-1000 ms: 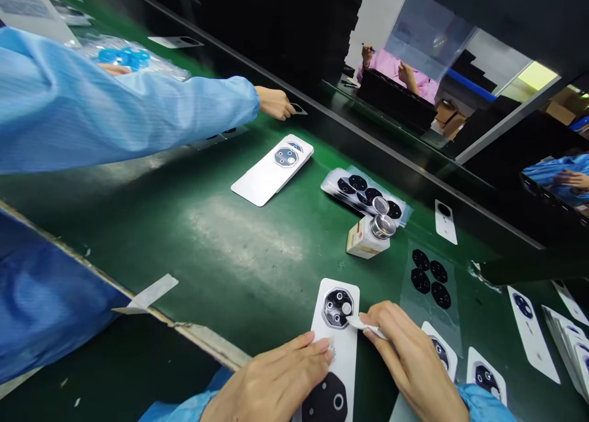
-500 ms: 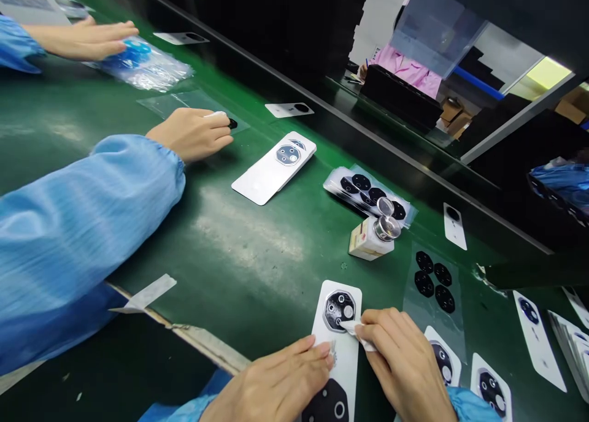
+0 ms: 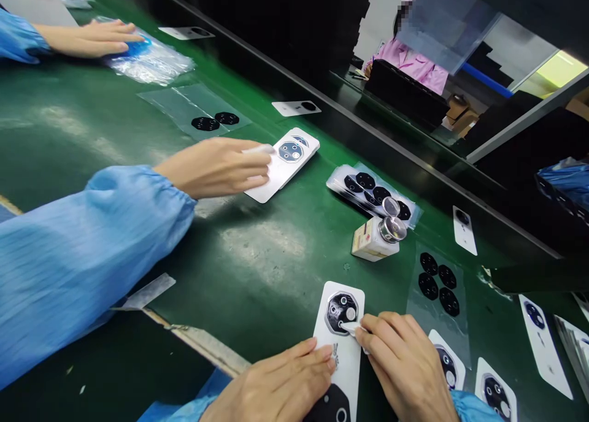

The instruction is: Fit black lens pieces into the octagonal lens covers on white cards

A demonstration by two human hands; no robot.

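Note:
My left hand (image 3: 280, 382) lies flat with its fingers stretched over a white phone-shaped card (image 3: 338, 342), pressing it to the table. Near the card's top is a black octagonal camera-lens print (image 3: 341, 313) with several rings. A larger dark octagon (image 3: 331, 403) shows at its lower end, partly behind my left fingers. My right hand (image 3: 407, 364) pinches a folded white wipe (image 3: 352, 328), whose tip touches the lower edge of the upper octagon. Right of my right hand lie two similar white cards, one (image 3: 448, 360) partly covered by it.
A white pump bottle (image 3: 375, 241) stands ahead, beside bagged black octagons (image 3: 368, 186). Clear film (image 3: 442, 324) with black octagons lies right. A co-worker's hand (image 3: 221, 167) reaches over a card stack (image 3: 280, 170); another hand (image 3: 87, 40) rests on plastic bags (image 3: 159, 63).
The co-worker's nearer hand has moved right from the clear film to the card stack, uncovering two black octagons. My hands keep nearly the same place, the wipe still at the octagon's lower edge.

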